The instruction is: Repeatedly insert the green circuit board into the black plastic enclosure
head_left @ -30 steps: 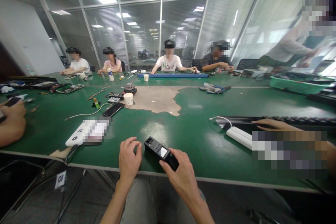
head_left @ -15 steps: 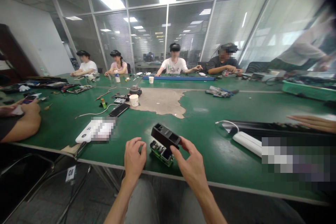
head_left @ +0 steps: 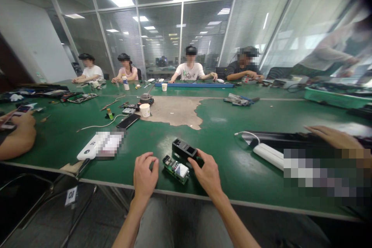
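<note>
My right hand (head_left: 208,172) grips the near right end of a black plastic housing (head_left: 183,149), thumb on the near side and fingers behind. The housing is a long box with rectangular cutouts, held low over or on the table; which, I cannot tell. Just in front of it lies a green circuit board (head_left: 176,169) with a small bright screen at its right end. The board is apart from both hands. My left hand (head_left: 145,172) rests on the table to the board's left, its fingers loosely curled, a gap beside the thumb, holding nothing.
On the left lie a white power bank (head_left: 88,148) and a black phone (head_left: 128,121). Behind them is a paper cup (head_left: 144,110). A white device with a cable (head_left: 269,156) lies on the right, near another person's hand (head_left: 334,136). Gloves (head_left: 240,99) lie farther back.
My right hand has moved the black housing back and down, away from above the circuit board. The board's screen now looks bright. My left hand stays about where it was.
</note>
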The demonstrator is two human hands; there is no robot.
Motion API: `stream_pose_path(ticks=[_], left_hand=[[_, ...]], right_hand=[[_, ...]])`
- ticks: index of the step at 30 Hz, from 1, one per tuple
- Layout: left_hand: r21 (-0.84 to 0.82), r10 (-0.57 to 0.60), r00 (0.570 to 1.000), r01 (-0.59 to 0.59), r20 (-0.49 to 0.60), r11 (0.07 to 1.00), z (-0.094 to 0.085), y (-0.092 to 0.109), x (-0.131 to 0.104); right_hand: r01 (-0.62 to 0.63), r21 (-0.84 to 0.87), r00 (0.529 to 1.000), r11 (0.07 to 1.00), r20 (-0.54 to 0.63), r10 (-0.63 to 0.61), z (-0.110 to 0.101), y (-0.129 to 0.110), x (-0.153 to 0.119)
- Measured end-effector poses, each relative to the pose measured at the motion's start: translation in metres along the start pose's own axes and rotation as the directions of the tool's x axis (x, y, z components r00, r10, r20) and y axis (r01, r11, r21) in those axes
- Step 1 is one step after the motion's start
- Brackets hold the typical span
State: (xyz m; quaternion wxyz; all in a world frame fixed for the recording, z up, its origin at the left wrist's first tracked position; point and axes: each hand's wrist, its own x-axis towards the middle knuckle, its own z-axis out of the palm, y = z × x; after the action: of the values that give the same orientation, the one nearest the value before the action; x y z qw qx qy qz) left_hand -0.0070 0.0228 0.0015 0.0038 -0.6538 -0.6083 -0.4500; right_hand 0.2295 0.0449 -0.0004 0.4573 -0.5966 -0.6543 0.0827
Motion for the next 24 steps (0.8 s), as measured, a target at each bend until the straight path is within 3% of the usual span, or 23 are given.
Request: stream_pose_path(ticks=[5,11,20,24], left_hand=[[0.007,0.015,1.000,-0.015,0.003,1.000,0.001,-0.001,0.001],[0.005,0.011,1.000,-0.011,0.008,1.000,0.002,-0.001,0.002],[-0.006,0.015,1.000,-0.015,0.002,1.000,0.001,-0.001,0.002],[-0.017,0.008,1.000,-0.008,0.001,1.000,0.000,-0.001,0.002]], right_hand=[[-0.002,-0.034,0.999,0.999,0.054,0.004,0.002,0.005,-0.003],[-0.001,-0.067,1.000,0.998,0.008,0.002,0.005,0.009,-0.007],[-0.021,-0.064,0.997,0.998,0.073,0.026,0.004,-0.001,-0.002],[-0.116,-0.013,0.992,0.993,0.043,0.116,-0.005,-0.009,-0.004]])
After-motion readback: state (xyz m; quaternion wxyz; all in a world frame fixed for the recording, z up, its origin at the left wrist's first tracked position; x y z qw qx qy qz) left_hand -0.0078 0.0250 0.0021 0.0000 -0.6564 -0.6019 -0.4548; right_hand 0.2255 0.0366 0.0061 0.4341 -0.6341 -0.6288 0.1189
